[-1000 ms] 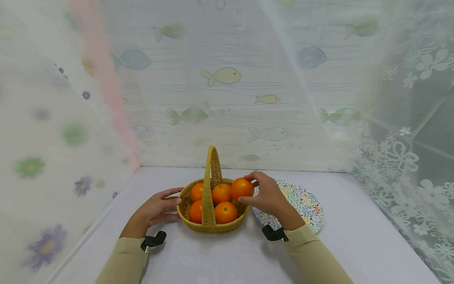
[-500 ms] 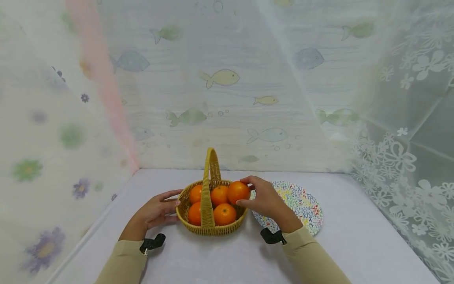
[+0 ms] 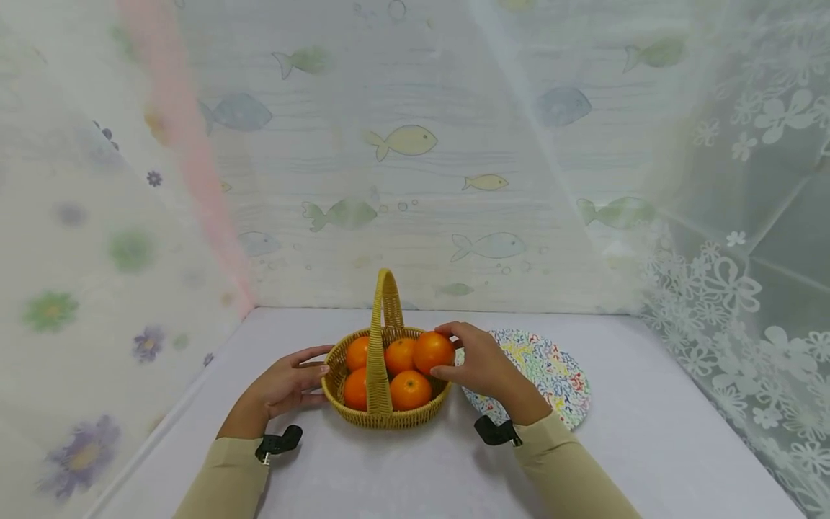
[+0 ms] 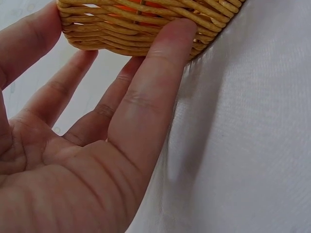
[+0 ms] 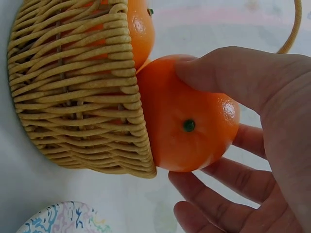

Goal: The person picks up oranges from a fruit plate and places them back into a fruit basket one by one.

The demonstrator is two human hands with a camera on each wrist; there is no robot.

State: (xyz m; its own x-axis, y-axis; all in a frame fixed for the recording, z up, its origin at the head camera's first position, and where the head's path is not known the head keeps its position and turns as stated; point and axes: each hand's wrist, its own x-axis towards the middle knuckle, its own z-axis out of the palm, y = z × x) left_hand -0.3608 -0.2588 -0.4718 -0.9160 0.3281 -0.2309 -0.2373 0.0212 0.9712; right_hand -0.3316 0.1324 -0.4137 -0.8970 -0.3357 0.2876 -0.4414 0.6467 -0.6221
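A yellow woven basket (image 3: 415,417) with a tall handle holds several oranges, one of them at the front (image 3: 411,390). My right hand (image 3: 483,364) grips another orange (image 5: 194,121) between thumb and fingers at the basket's right rim. In the right wrist view its green stem end faces the camera, and its lower side sits right at the rim beside a second orange (image 5: 140,31). My left hand (image 3: 285,386) touches the basket's left end from outside, its thumb (image 4: 160,63) pressed to the weave and its fingers extended along the far side.
A round plate or mat (image 3: 570,382) with a multicoloured squiggle pattern lies right of the basket, partly behind my right hand. White cloth covers the table (image 3: 389,476). Curtains printed with fish (image 3: 489,245) and flowers hang at the back and sides.
My right hand has brought the orange slightly left and down towards the basket's right rim. The left hand keeps its place against the basket.
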